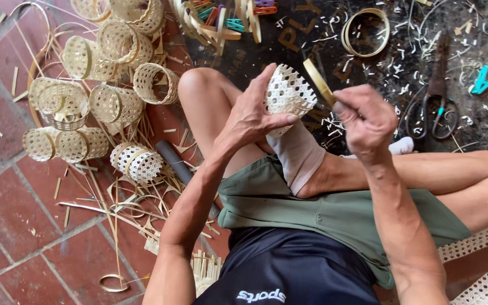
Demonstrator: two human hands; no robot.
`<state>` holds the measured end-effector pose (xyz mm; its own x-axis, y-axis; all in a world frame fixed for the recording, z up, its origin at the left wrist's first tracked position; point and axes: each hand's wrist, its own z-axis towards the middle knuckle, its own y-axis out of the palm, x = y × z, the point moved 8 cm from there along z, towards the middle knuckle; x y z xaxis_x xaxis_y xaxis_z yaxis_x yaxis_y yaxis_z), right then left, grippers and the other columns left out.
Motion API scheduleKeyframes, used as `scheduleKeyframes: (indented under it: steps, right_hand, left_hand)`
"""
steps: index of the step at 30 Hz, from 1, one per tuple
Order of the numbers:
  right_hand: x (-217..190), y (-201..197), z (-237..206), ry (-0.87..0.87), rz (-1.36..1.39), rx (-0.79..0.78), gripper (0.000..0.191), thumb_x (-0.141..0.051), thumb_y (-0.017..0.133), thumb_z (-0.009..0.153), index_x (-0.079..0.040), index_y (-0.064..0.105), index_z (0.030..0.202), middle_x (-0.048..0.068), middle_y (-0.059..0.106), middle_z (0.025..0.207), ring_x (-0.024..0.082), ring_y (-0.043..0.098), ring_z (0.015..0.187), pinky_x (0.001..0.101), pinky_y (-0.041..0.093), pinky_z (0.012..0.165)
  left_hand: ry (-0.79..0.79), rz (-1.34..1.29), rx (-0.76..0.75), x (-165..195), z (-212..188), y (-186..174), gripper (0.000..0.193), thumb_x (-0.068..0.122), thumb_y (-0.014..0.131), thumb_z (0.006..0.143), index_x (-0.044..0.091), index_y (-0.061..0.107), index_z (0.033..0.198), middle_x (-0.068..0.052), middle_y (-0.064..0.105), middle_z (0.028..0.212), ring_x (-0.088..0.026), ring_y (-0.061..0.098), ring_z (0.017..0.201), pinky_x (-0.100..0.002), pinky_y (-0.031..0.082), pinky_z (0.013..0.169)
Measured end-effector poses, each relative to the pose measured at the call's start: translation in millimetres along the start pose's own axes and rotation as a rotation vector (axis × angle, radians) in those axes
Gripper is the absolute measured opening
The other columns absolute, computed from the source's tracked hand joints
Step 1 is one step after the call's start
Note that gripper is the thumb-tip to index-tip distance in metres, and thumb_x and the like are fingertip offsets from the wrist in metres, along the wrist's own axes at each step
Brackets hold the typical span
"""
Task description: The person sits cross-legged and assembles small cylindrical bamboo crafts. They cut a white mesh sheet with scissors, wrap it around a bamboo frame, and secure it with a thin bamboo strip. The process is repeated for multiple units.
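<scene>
One camera, worn on the person's head, looks steeply down over the chest and lap at close range, so the forearms run up from the bottom edge to the left hand [249,116] and right hand [366,120] near the middle of the frame. The view faces the floor ahead of the crossed legs, with red floor tiles [7,209] filling the left side and a dark mat [402,73] strewn with shavings across the upper right. There is only this single view, so no part of the scene is shared with another.

woven basket [286,93]: pale cream, open lattice; bamboo ring [319,82]: yellow-tan; shorts [323,212]: olive green; floor tiles [7,214]: brick red
</scene>
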<state>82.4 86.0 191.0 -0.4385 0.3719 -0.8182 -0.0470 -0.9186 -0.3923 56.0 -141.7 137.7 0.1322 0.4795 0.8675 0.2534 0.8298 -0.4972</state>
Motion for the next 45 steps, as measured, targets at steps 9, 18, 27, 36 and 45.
scheduleKeyframes:
  steps: [9, 18, 27, 36, 45]
  right_hand:
    - [-29, 45, 0, -0.116, -0.135, -0.073, 0.022, 0.003, 0.078, 0.098, -0.004, 0.073, 0.118, 0.010, 0.069, 0.106, 0.021, 0.069, 0.094, 0.0324, 0.058, 0.080]
    - [-2, 46, -2, 0.172, 0.061, 0.026, 0.050, -0.029, 0.084, 0.090, 0.001, 0.064, 0.124, 0.013, 0.060, 0.121, 0.010, 0.058, 0.075, 0.0253, 0.050, 0.063]
    - [-5, 47, -2, 0.058, -0.002, 0.037, 0.041, -0.036, 0.080, 0.093, 0.000, 0.068, 0.109, 0.015, 0.064, 0.123, 0.026, 0.065, 0.106, 0.0365, 0.057, 0.091]
    - [-5, 41, -16, -0.068, -0.066, 0.027, 0.042, -0.029, 0.081, 0.096, -0.006, 0.064, 0.126, 0.008, 0.062, 0.099, 0.016, 0.060, 0.086, 0.0271, 0.051, 0.072]
    - [32, 58, -28, 0.277, 0.369, 0.020, 0.067, -0.019, 0.086, 0.094, -0.001, 0.047, 0.145, 0.004, 0.064, 0.099, 0.006, 0.062, 0.080, 0.0175, 0.054, 0.072]
  left_hand:
    - [0.051, 0.033, 0.038, 2, -3, 0, 0.111, 0.054, 0.091, 0.076, 0.003, 0.034, 0.157, -0.022, 0.062, 0.129, -0.038, 0.061, 0.122, -0.046, 0.050, 0.106]
    - [0.173, 0.027, 0.057, 2, -8, 0, 0.115, 0.052, 0.093, 0.076, 0.004, 0.031, 0.159, -0.021, 0.058, 0.141, -0.036, 0.058, 0.131, -0.043, 0.048, 0.112]
    - [0.114, -0.058, 0.032, -8, -10, -1, 0.113, 0.052, 0.091, 0.081, 0.005, 0.028, 0.163, -0.020, 0.056, 0.143, -0.035, 0.058, 0.135, -0.043, 0.047, 0.117]
    - [0.126, -0.030, 0.012, -6, -10, 0, 0.111, 0.052, 0.091, 0.080, 0.009, 0.029, 0.162, -0.020, 0.055, 0.145, -0.036, 0.055, 0.136, -0.044, 0.046, 0.116]
    - [0.135, -0.078, 0.006, -10, -13, -1, 0.109, 0.049, 0.092, 0.079, 0.010, 0.032, 0.161, -0.017, 0.056, 0.144, -0.033, 0.057, 0.137, -0.042, 0.048, 0.118]
